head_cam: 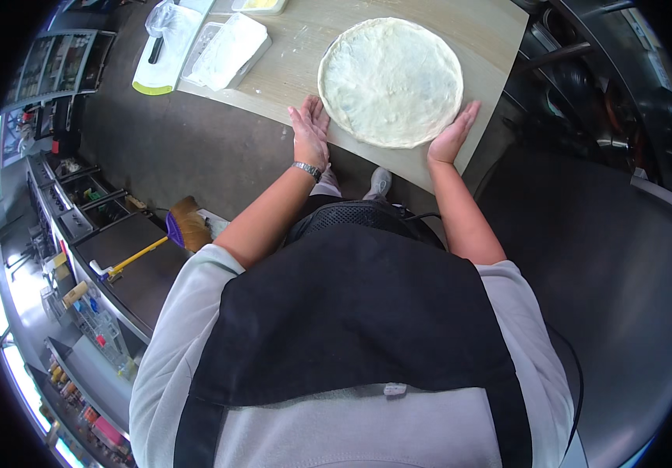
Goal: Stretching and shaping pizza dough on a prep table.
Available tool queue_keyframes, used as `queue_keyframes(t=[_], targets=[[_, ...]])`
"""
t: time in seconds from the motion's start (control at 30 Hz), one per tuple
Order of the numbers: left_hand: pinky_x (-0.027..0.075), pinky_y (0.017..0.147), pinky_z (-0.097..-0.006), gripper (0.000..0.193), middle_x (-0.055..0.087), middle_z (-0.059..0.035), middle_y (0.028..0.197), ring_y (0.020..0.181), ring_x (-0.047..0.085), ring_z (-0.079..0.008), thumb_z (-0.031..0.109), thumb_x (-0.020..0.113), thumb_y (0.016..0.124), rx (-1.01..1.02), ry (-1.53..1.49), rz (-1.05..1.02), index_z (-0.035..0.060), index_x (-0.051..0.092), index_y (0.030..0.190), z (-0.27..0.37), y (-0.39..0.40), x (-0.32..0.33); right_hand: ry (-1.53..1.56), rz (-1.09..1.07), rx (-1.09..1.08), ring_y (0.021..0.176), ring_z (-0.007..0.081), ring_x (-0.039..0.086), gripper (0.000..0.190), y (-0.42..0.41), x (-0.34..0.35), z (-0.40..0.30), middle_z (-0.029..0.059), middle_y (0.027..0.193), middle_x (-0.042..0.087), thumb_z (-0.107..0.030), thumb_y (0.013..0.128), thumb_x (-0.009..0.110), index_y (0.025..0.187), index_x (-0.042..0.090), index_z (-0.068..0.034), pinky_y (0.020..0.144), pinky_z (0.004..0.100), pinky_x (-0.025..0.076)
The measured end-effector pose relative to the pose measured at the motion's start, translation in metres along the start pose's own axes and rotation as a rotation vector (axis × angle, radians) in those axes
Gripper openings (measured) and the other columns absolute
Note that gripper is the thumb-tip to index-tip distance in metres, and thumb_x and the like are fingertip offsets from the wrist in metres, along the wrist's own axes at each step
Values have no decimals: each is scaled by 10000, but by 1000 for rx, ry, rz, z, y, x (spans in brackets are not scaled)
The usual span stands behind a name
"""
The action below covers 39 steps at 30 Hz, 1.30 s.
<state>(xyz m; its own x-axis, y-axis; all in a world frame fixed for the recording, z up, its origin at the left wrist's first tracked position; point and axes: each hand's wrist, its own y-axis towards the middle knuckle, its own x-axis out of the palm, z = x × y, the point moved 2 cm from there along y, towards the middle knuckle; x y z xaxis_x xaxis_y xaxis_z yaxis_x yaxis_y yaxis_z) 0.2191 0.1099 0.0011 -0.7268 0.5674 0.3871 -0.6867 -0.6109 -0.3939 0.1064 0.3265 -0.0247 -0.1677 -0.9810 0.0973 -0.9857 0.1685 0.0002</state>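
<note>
A large round of rolled dough (pixel 391 82) with a raised rim lies on a wooden worktop (pixel 298 35); a pan under it is barely visible, if there is one. My left hand (pixel 311 126), a metal watch on its wrist, is at the dough's lower left edge, palm turned inward and fingers extended. At the lower right edge, my right hand (pixel 456 131) rests its palm side along the rim, fingers pointing up and away. Both hands are beside the round, one on each side. Whether either one bears any of its weight cannot be told.
Left on the worktop are a plastic container with white flour-like powder (pixel 230 52), a white cutting board (pixel 175 52) with a black-handled knife (pixel 156 51) and a plastic bag (pixel 161 20). A tub (pixel 260 6) stands at the top. A broom (pixel 187 225) is at the left.
</note>
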Motion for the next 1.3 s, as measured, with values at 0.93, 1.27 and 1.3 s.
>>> queue_keyframes(t=[0.93,1.27,1.3], targets=[[239,1107,-444,843,257,-256,1463,1355,262,-368,659,121,917,-305,499,-414,15,202,1455,62,96,11,363,474,-153,1436,284,33,756,-69,30,6,196,1539,28,-525,979,224,1464,15,16,1164,370,25],[258,1101,-450,878,248,-246,1465,1370,244,-338,686,102,903,-335,446,-427,6,196,1450,58,106,3,478,372,-144,1434,290,48,778,-78,38,5,206,1536,28,-562,967,195,1466,15,7,1163,382,26],[258,1101,-450,878,248,-246,1465,1370,244,-338,686,102,903,-335,446,-425,6,196,1450,59,105,4,423,416,-160,1435,288,43,773,-79,40,2,203,1537,26,-557,969,192,1466,13,6,1163,381,22]])
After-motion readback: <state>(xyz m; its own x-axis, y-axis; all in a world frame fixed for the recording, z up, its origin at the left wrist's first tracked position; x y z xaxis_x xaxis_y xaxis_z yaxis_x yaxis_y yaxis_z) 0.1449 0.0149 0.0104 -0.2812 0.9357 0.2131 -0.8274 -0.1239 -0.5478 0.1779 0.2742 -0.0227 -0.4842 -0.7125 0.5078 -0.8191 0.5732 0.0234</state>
